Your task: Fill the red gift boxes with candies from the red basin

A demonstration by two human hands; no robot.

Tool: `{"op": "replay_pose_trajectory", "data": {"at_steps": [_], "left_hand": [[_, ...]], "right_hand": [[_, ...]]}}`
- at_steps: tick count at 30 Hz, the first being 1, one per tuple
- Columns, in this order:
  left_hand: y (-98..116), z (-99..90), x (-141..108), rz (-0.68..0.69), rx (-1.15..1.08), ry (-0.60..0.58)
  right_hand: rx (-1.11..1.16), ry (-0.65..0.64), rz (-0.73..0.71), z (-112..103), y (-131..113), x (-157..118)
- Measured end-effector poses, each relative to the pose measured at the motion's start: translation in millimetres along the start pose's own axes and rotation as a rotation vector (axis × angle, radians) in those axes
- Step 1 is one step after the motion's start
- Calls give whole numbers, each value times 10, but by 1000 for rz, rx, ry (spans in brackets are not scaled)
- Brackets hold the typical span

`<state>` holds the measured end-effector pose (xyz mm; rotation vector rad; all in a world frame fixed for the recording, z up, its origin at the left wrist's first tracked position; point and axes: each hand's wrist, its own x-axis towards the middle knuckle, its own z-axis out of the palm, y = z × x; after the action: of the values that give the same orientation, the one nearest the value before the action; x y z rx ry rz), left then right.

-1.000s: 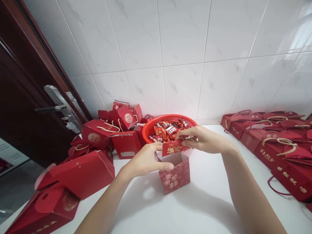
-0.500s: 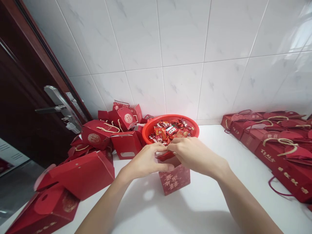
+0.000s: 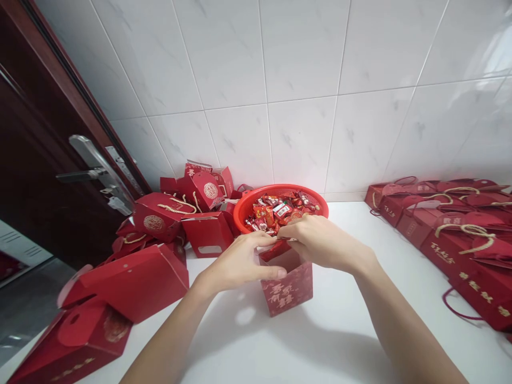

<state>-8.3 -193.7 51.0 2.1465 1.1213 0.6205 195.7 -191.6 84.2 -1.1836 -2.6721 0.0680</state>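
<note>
A small red gift box (image 3: 288, 290) with pale gold characters stands upright on the white table, its top open toward me. My left hand (image 3: 240, 261) is closed on its left side, the thumb along the near rim and the fingers at the far rim. My right hand (image 3: 326, 244) reaches over the right side, its fingers bent and pinched at the far rim beside the left fingertips. Those fingertips are partly hidden. Just behind the box sits a red plastic basket (image 3: 239, 213) of wrapped sweets (image 3: 266, 213), partly covered by my right hand.
Several red boxes (image 3: 138, 285), some with rope handles, are heaped on the left. More closed red boxes (image 3: 448, 248) stand in rows on the right. A tiled wall (image 3: 300, 138) rises behind the white table (image 3: 340, 330). At far left is a dark door (image 3: 40, 133) with a metal handle.
My right hand has shifted slightly up and away from the box's near side, showing more of the opening. My left hand keeps its place on the box. The camera view has shifted a little.
</note>
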Motion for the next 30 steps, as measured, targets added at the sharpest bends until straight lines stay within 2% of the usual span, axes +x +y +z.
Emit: {"op": "replay_pose_trajectory", "data": {"at_steps": [10,14,18,21,26,30], "left_hand": [[75,-10,0,-64,21,-19],[77,-8,0,-38,-2,-24],[75,-7,-1,-47,-42,-20],[70,-3,-5,-48,-24,-29],[23,9,-20,-109,54,17],[-18,11,-34,-154,71,12]], "right_hand": [[-98,-46,81,-28,-24,17],[-84,-64,5,27,-83,43],[33,-41,-41,96,-82,66],[199,-10,-77,57,14,28],[369,190,-59,-88,200,-95],[398,168,-38,-126,229,-134]]}}
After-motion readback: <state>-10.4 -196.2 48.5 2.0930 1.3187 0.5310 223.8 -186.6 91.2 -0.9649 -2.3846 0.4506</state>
